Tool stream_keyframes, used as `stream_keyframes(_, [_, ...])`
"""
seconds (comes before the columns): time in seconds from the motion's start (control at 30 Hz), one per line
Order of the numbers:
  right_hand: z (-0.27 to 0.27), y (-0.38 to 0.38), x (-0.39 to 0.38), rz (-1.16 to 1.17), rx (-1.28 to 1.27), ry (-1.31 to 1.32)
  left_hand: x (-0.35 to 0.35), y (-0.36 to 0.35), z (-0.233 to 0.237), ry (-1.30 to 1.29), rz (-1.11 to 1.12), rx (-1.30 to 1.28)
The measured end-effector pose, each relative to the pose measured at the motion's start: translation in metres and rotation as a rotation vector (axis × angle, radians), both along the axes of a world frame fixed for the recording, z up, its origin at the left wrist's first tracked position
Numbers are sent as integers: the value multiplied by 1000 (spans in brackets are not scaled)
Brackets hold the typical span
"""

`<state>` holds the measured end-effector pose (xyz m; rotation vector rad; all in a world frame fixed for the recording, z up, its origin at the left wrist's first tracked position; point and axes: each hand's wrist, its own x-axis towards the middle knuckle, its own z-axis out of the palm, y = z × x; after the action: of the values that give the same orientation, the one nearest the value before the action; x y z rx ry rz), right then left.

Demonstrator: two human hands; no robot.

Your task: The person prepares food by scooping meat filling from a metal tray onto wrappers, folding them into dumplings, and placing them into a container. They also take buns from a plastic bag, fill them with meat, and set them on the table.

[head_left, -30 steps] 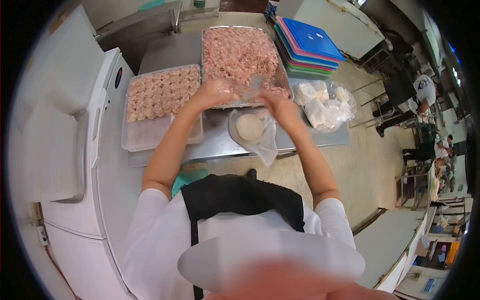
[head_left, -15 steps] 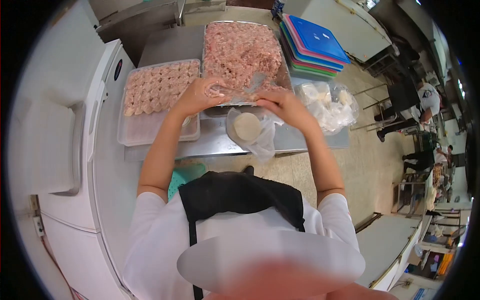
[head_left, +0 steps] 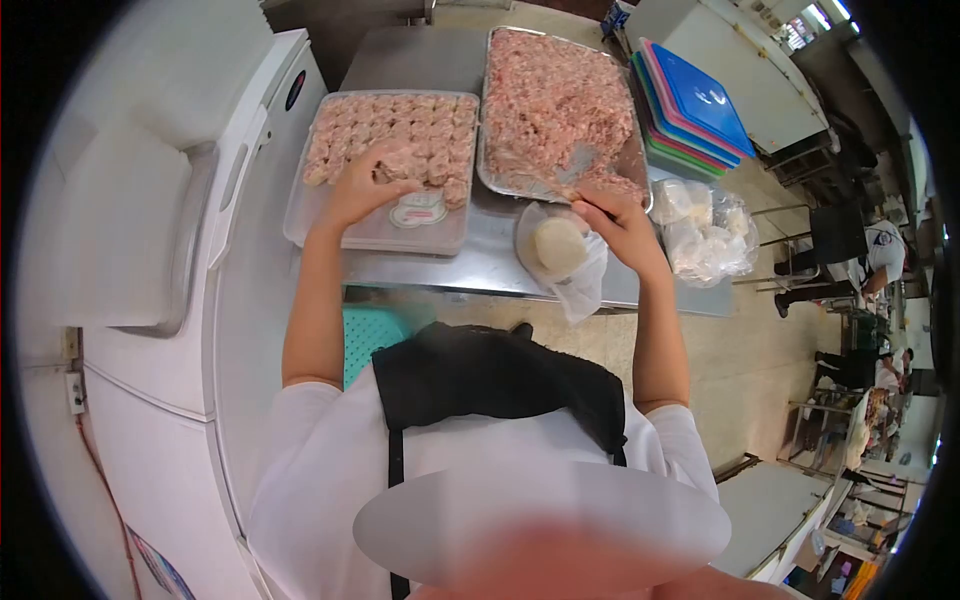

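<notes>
Head view, looking straight down. The left hand (head_left: 365, 190) is over the plastic tray (head_left: 330, 228), fingertips down on the front row of dumplings (head_left: 400, 125). Its grip is curled, but whether it is pinching a dumpling or just touching one, I cannot tell.

The right hand (head_left: 615, 220) has its grip clamped on the thin handle of a spatula (head_left: 575, 165). The blade lies in the pink filling (head_left: 555, 95), at the near edge of the metal tray (head_left: 483, 120).

Now the risks. The dumplings sit touching one another, so a heavy press from that left hand could squash or tear the neighbours. The spatula works right at the tray's rim, and a quick scoop could flick filling onto the counter (head_left: 420, 60).

The stack of wrappers (head_left: 558, 248) sits in an open bag (head_left: 585, 285) just below the right wrist, and the bag droops over the counter's front edge. A brush from the forearm could drag it off to the floor. With the bag open, the wrappers may also dry out.

With the two hands well apart, attention is split between them.
</notes>
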<state>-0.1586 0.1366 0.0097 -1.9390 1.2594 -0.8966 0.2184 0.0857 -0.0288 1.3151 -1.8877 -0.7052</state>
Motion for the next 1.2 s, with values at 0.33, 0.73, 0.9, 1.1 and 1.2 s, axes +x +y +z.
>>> stream_keyframes(0.33, [-46,48,-24,-353,390,-222,-21,15,-46,-181,59,142])
stream_keyframes(0.73, [-40,35,-54,-313,412,-223,-67,-8,-72,-334,78,-63])
stream_keyframes(0.9, [-45,8,-73,-166,375,-157,-58,3,-63,-200,34,-74])
stream_keyframes(1.1, [-47,-36,-105,13,138,38,-74,36,-33,-236,221,222])
stream_keyframes(1.2, [-29,-61,-120,30,110,245,-96,43,-24,-448,278,163])
